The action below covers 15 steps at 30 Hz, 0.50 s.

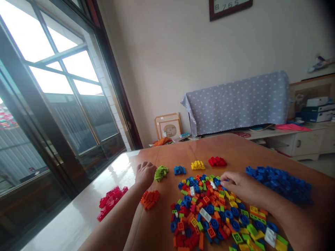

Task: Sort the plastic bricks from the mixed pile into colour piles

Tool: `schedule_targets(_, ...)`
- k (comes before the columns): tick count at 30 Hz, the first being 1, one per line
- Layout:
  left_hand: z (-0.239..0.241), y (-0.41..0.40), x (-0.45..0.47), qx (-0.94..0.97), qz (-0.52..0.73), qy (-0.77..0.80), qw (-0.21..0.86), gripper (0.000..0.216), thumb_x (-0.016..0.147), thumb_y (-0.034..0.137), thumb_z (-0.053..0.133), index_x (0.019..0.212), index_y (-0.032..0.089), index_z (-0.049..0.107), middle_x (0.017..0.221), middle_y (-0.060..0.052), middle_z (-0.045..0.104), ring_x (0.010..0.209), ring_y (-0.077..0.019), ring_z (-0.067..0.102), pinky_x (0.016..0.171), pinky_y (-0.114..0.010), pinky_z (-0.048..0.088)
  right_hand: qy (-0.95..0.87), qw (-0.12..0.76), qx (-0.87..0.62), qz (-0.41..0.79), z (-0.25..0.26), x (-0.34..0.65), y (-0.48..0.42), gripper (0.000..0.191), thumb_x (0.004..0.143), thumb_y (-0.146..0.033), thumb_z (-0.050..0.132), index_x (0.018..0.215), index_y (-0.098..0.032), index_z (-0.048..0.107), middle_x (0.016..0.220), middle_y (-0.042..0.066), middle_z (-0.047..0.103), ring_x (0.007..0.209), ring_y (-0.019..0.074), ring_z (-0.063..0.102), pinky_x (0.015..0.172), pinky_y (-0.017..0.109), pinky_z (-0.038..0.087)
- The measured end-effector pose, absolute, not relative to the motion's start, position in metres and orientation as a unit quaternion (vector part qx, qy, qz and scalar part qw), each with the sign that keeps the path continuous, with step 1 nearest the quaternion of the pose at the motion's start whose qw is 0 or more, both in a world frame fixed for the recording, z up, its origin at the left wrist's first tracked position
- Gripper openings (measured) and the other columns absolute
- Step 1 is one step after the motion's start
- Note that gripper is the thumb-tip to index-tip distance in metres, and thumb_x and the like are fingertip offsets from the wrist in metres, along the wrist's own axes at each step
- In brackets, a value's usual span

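A big mixed heap of small coloured bricks (214,216) covers the near part of the wooden table (183,153). My right hand (239,188) lies on the heap's far edge, fingers curled in a pinch among the bricks; what they hold is too small to make out. My left hand (145,174) is curled beside a small green pile (160,173), its fingers turned away. Sorted piles lie around: orange (149,199), red (111,201), small blue (179,170), yellow (198,165), small red (217,161), large blue (281,183).
A tall dark-framed window (57,104) runs along the left. Beyond the table stands something under a grey dotted cloth (235,103) on a low white cabinet (300,139) with boxes. Picture frames (169,127) lean against the wall.
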<state>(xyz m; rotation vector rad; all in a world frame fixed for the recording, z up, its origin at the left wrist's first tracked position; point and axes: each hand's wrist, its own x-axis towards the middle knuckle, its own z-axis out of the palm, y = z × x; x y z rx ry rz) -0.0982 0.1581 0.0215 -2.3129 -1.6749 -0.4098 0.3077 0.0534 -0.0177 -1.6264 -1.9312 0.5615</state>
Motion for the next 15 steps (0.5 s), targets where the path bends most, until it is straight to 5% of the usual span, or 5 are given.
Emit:
schedule_targets(8,0.024,0.132,-0.072,-0.808,-0.179,-0.548,0.125,0.029,0.098,0.034,0.045,0.105,0.028,0.072,0.115,-0.006,0.067,0.119,-0.0282,0.046,0.103,-0.044,0.032,-0.715,0.281,-0.607,0.205,-0.010,0.308,0.048,0.027,0.088,-0.040,0.055,0.093,-0.020,0.072,0.072,0.002,0.070,0.068,0.0176,0.060,0.059,0.025,0.035)
schedule_targets(15,0.025,0.061,-0.016,-0.881,-0.177,-0.438,-0.008,0.033,0.098,0.047,0.048,0.119,0.030,0.067,0.122,-0.006,0.065,0.115,-0.0274,0.053,0.099,-0.042,0.041,-0.708,0.268,-0.621,0.204,0.001,0.307,0.040,0.022,0.086,-0.033,0.056,0.086,-0.018,0.073,0.074,0.002,0.070,0.069,0.0156,0.059,0.057,0.023,0.033)
